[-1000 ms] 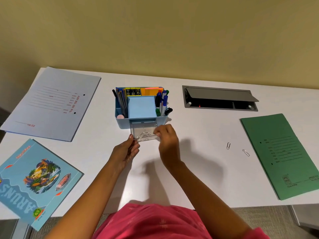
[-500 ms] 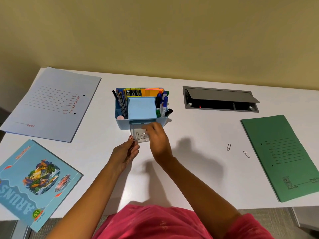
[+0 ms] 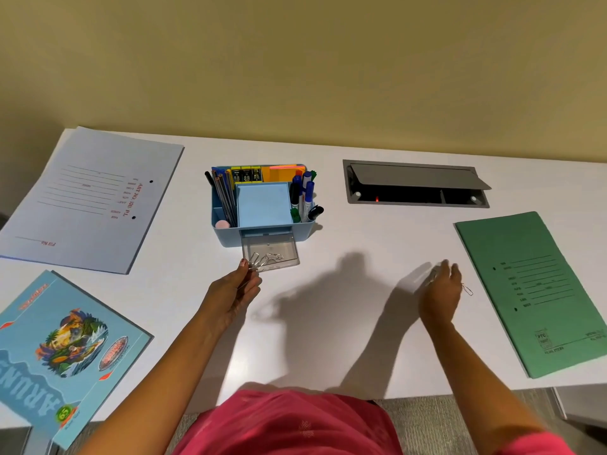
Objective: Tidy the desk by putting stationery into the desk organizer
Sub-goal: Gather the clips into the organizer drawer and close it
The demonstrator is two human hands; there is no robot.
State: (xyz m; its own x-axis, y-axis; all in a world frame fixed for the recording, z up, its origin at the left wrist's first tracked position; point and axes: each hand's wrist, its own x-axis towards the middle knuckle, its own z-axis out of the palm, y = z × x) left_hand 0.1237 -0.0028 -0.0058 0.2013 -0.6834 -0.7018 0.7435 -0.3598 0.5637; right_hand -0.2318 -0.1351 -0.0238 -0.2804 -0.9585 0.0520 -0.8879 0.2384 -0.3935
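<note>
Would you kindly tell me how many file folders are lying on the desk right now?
2. The pale blue folder lies at the far left of the desk; the green folder lies at the right, just beyond the right hand. No others show.

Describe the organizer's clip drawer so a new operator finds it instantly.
Find the blue desk organizer at the white desk's middle. A drawer is pulled out from its front, toward the person, holding silver paper clips. It alone is clear plastic; the organizer's walls are opaque blue.
</note>
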